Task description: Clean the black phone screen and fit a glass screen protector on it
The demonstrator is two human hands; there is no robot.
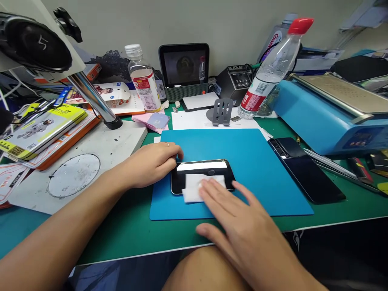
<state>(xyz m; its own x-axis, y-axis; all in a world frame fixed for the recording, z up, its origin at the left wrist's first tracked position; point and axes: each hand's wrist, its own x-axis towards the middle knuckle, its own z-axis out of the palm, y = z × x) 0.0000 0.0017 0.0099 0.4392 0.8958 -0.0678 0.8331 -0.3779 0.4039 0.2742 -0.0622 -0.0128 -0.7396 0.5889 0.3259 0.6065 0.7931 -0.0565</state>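
Note:
A smartphone [177,178] lies screen up on a blue mat, its glossy black face reflecting a bright strip. My left hand [156,163] is at its left end, fingers curled down against that edge and pinning it. On the screen rests a folded white wipe [190,194]. My right hand [233,210] presses the wipe with outstretched fingertips, fingers lying flat and thumb spread away; slight blur shows on it. Part of the wipe is hidden under those fingers.
The blue mat [242,149] lies on a green desktop. Right of it are another dark phone [312,173], tweezers [330,161] and a blue machine [315,109]. Behind stand a phone stand [222,112], a red-capped bottle [269,76] and a white-capped bottle [144,85]. A metal post [93,101] rises left.

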